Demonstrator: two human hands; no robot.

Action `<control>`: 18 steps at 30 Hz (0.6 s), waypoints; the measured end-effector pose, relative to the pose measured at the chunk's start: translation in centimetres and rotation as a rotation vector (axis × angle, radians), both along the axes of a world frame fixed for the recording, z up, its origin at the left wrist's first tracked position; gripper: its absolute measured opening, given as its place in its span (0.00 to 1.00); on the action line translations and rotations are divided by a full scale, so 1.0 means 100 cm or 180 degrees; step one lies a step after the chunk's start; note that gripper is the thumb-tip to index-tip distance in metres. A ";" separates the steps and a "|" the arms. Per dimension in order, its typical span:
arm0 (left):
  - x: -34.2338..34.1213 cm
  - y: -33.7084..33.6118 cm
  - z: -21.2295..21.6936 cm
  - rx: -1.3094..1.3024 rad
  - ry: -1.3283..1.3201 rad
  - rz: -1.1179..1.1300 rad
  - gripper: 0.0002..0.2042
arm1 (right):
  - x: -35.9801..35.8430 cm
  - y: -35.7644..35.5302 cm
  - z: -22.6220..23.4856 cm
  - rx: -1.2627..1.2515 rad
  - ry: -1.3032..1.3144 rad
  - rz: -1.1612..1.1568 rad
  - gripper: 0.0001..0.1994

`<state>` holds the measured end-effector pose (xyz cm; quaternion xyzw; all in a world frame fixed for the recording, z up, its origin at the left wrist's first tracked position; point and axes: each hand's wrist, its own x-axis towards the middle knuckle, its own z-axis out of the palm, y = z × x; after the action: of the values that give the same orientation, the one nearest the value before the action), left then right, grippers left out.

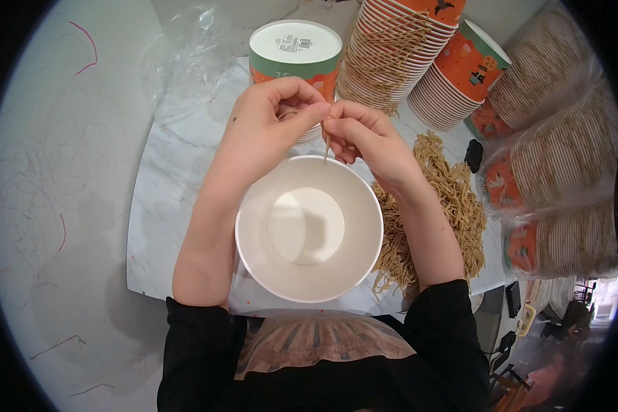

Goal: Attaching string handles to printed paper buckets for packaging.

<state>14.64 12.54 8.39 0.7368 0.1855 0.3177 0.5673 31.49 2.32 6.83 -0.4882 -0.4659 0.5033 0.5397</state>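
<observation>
The left hand (271, 120) and right hand (360, 134) were pinched together on a thin tan string (327, 145), just above the far rim of the white paper bucket (309, 230). It seemed best to hold the string tight and steady. More string (443, 206) lay right of the bucket.

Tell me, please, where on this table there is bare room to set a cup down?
Bare room lies on the pale board left of the left hand, between the white cup and the crumpled plastic wrap, and on the grey table beyond. The right side is crowded: twine bundle, cup stacks and bagged cups.
</observation>
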 end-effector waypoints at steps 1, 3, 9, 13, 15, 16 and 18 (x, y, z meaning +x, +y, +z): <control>0.001 -0.001 0.000 -0.0047 -0.0024 0.0043 0.06 | 0.000 0.000 -0.001 -0.0017 0.0022 0.0029 0.07; 0.003 -0.004 0.000 -0.0093 -0.0046 0.0090 0.06 | -0.001 0.000 0.003 -0.0103 0.0131 0.0015 0.08; 0.012 -0.009 -0.006 -0.0307 -0.0296 0.0101 0.06 | -0.001 0.002 -0.002 0.0006 0.0296 -0.0281 0.07; 0.014 -0.009 -0.008 -0.0264 -0.0303 0.0236 0.07 | 0.000 0.004 -0.006 0.0078 0.0540 -0.0395 0.07; 0.015 -0.008 -0.010 -0.0276 -0.0272 0.0242 0.07 | -0.002 0.004 -0.004 0.0059 0.0521 -0.0489 0.07; 0.015 -0.008 -0.011 -0.0286 -0.0213 0.0233 0.08 | -0.002 0.004 -0.004 0.0046 0.0508 -0.0574 0.07; 0.016 -0.007 -0.013 -0.0298 -0.0152 0.0226 0.08 | 0.001 0.006 -0.008 0.0027 0.0511 -0.0521 0.07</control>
<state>16.27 11.80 7.14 0.6946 0.2126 0.3461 0.5937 31.62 2.92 6.06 -0.4805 -0.3819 0.4930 0.6167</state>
